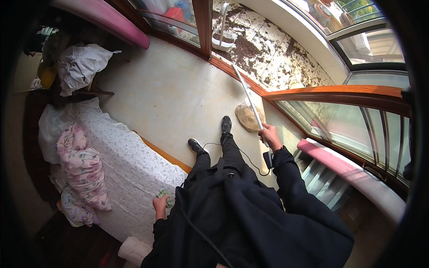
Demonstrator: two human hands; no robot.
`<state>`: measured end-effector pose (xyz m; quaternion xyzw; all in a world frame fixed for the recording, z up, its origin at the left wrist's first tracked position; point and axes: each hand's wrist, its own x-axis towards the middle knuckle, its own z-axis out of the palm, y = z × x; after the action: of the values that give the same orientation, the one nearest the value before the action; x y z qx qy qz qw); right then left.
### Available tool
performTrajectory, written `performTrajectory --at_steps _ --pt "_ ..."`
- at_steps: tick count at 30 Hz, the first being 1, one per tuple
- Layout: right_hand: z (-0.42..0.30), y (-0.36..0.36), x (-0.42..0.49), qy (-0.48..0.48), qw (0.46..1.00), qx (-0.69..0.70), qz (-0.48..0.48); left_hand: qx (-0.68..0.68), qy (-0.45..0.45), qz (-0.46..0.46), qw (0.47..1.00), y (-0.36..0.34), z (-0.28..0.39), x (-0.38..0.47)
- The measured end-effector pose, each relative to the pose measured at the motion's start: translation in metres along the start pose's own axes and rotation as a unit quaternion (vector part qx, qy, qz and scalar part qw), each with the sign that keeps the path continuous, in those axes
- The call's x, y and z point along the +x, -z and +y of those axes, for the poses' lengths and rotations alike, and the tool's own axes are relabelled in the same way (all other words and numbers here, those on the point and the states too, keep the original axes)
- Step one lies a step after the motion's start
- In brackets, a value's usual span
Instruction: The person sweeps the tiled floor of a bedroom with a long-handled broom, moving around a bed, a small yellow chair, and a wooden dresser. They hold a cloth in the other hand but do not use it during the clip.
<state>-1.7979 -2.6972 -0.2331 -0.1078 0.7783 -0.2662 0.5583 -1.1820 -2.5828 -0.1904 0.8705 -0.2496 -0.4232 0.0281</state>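
Observation:
My right hand (270, 135) grips a long pale broom handle (256, 110). The handle slants away from me, and small bristles show near its far end, beside the wooden door sill (225, 66). Behind the handle a clear plastic bag (246, 117) with something tan inside rests on the tiled floor. Low at my left side, my left hand (160, 202) holds a crumpled green-and-white cloth (163, 193) over the bed's edge. Past the sill stands a white long-handled dustpan (224, 43) with dark debris in it.
Dark soil-like debris (249, 50) is scattered over the balcony tiles. An open wood-framed glass door (335, 92) stands at right, above a pink-topped rack (335, 160). Left are a bed (134, 167), a rolled floral quilt (82, 160) and a white cloth bundle (82, 65). A cable (246, 155) hangs before my legs.

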Motion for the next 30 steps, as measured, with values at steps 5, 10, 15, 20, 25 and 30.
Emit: performTrajectory --at_steps 5,10,15,20,25,30 --pt "0.002 -0.018 -0.040 -0.077 0.988 0.017 -0.131 -0.002 0.015 -0.010 1.000 -0.003 -0.012 0.012" --pt "0.004 -0.048 -0.040 -0.132 0.952 -0.044 -0.274 -0.061 0.051 -0.001 0.997 -0.006 -0.017 -0.006" --pt "0.009 -0.108 0.001 -0.181 0.910 -0.102 -0.358 -0.089 0.098 0.024 0.991 -0.029 -0.009 -0.065" --pt "0.027 -0.170 0.050 -0.207 0.892 -0.157 -0.371 0.003 0.121 0.071 0.990 -0.050 -0.004 -0.129" --pt "-0.006 -0.078 0.090 -0.217 0.925 -0.063 -0.306 -0.077 0.147 0.057 0.984 -0.056 -0.003 -0.149" --pt "-0.071 0.038 0.088 -0.174 0.967 -0.021 -0.185 -0.090 0.159 0.024 0.983 -0.060 -0.011 -0.120"
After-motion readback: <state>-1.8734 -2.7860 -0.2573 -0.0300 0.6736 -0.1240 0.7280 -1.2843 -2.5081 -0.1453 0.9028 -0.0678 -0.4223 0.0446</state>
